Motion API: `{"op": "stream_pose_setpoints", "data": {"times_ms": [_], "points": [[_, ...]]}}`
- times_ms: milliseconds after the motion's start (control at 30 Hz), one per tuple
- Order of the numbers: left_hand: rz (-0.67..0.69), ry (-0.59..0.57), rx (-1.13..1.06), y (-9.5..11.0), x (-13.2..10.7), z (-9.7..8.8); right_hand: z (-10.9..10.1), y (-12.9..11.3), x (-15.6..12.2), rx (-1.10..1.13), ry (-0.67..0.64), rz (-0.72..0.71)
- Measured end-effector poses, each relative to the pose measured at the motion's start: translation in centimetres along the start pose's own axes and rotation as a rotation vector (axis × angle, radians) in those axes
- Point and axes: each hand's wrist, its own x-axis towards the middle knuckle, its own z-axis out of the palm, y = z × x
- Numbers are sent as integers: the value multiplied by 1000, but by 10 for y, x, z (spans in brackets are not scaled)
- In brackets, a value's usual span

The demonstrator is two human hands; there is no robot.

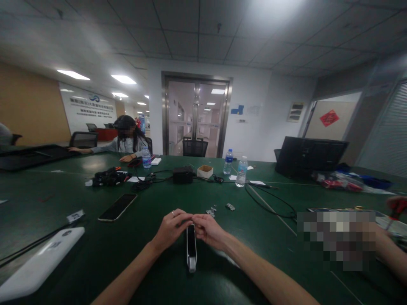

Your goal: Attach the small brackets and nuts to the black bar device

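My left hand [173,228], with a ring on one finger, is closed in a pinch at the far end of a narrow white device with a long dark channel [191,250]. My right hand [210,230] meets it there, its thumb and fingers also pinched together. The fingertips touch or nearly touch; whatever sits between them is too small or hidden to make out. The device lies lengthwise on the green table, its near end towards me. Just beyond my right hand are small greyish pieces [211,211], with another little cluster [230,206] to the right.
A phone [117,207] and a large white panel [47,260] lie left. Farther back are cables, a black box [183,174], a small open carton [205,171] and water bottles [241,171]. One person sits across at left; another's arm [389,250] and a red-handled screwdriver [397,208] are at right.
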Motion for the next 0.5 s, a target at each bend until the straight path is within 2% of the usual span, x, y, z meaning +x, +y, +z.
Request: {"op": "stream_pose_setpoints", "data": {"times_ms": [167, 500], "points": [[43, -7, 71, -2, 0, -1, -1, 1, 0, 12, 22, 14], [188, -98, 412, -4, -1, -3, -4, 2, 3, -41, 74, 17]]}}
